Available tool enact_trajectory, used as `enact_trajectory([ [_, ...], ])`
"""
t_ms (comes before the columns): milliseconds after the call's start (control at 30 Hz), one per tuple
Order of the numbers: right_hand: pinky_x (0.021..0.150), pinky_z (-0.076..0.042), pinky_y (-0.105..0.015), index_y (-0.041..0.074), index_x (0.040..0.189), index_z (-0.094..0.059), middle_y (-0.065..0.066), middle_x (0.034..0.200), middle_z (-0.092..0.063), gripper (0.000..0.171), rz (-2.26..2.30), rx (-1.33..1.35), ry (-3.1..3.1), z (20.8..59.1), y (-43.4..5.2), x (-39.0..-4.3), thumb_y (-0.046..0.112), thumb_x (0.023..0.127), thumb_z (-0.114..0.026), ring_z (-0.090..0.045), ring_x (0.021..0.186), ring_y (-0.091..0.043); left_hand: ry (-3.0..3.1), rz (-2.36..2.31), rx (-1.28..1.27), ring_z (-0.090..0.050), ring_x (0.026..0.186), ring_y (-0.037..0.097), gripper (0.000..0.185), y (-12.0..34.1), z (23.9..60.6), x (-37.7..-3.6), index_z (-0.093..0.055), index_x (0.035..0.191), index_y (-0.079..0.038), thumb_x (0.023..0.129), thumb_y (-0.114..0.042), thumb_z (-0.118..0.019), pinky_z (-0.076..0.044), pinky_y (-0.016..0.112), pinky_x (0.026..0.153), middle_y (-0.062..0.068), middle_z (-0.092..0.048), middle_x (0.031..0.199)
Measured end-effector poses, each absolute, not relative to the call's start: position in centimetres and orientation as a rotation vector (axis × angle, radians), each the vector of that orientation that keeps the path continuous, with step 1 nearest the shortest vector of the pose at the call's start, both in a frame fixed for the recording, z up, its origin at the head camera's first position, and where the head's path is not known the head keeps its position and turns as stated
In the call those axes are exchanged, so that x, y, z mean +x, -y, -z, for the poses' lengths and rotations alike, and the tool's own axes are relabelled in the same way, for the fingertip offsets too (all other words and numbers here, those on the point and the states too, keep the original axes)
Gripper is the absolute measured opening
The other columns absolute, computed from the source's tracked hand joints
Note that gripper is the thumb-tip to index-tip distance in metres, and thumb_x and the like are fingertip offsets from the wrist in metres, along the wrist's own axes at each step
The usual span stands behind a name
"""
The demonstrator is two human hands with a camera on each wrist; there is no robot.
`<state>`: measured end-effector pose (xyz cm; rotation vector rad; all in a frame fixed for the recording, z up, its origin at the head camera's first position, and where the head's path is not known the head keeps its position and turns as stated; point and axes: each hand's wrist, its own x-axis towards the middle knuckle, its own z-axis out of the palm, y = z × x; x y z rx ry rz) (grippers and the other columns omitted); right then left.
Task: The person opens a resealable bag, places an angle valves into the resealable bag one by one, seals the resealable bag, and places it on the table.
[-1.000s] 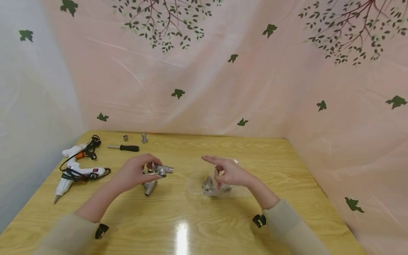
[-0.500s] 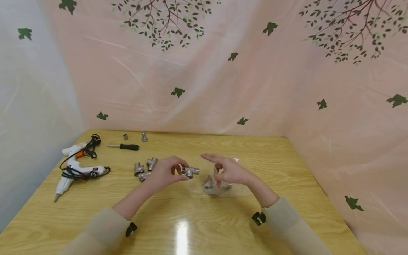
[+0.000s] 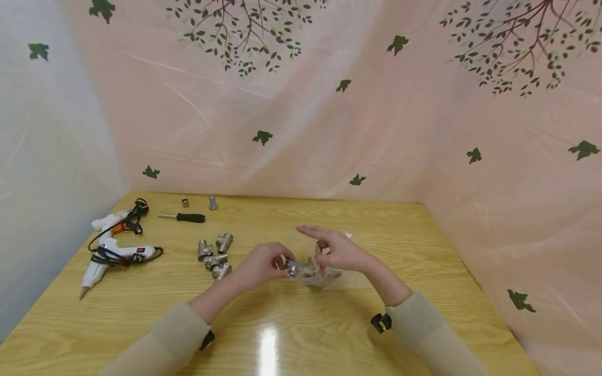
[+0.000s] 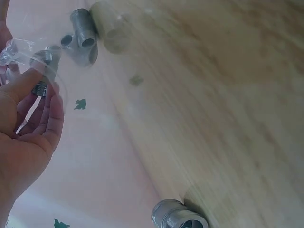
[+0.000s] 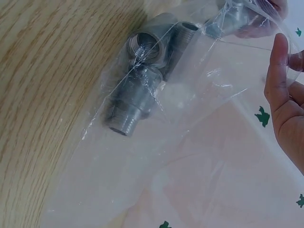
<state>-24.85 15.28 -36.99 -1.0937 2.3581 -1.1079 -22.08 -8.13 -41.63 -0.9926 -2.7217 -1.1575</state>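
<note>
Left hand [image 3: 264, 264] pinching fitting [image 3: 292, 268], right hand [image 3: 347, 254] (angled inward) pinching bag [image 5: 204, 90]

Left hand [image 4: 31, 123]: cut off by the left wrist view's left edge.
Held fitting [image 3: 292, 268]: one end covered by the same hand in the head view.
Right hand [image 5: 285, 104]: cut off by the right wrist view's right edge.
Plastic bag [image 5: 204, 71]: outline too faint to trace in the head view.
Bagged fittings [image 5: 135, 92]: count not readable in the head view.
Loose fitting [image 4: 178, 216]: cut off by the bottom edge.
Sleeves [image 3: 155, 342]: cut off below.
Nut [image 3: 185, 203]: too small for detail.
</note>
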Motion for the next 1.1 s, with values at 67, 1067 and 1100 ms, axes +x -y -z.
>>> enact_trajectory([
  [67, 0.059, -0.054, -0.047, 0.019, 0.149, -0.03, -0.01, 0.155, -0.024, 0.071, 1.116, -1.101, -2.344, 37.0, -15.2, -24.8, -0.007, 0.086, -0.053, -0.063, 0.061, -0.033, 2.73, 1.139, -1.038, -0.061, 0.074, 0.014, 0.031, 8.0, 41.8, -22.2, -0.067, 0.104, -0.006, 0.075, -0.007, -0.078, -0.05, 0.018, 0.064, 0.002, -0.064, 0.094],
  [1067, 0.059, -0.055, -0.045, 0.017, 0.149, -0.028, -0.008, 0.155, -0.022, 0.069, 1.171, -1.077, -2.313, 37.5, -15.5, -24.8, -0.009, 0.089, -0.05, -0.061, 0.06, -0.033, 2.685, 0.993, -1.0, -0.053, 0.119, 0.025, 0.052, 16.4, 38.2, -22.5, -0.058, 0.128, -0.016, 0.08, -0.031, -0.074, -0.046, 0.046, 0.095, 0.001, -0.06, 0.127],
  [1100, 0.059, -0.055, -0.043, 0.016, 0.149, -0.028, -0.009, 0.155, -0.022, 0.069, 1.161, -1.081, -2.326, 37.4, -15.5, -24.7, -0.01, 0.089, -0.049, -0.061, 0.059, -0.032, 2.683, 0.975, -1.01, -0.053, 0.119, 0.025, 0.053, 17.0, 38.1, -22.6, -0.058, 0.128, -0.015, 0.08, -0.031, -0.074, -0.046, 0.046, 0.095, 0.002, -0.06, 0.127],
])
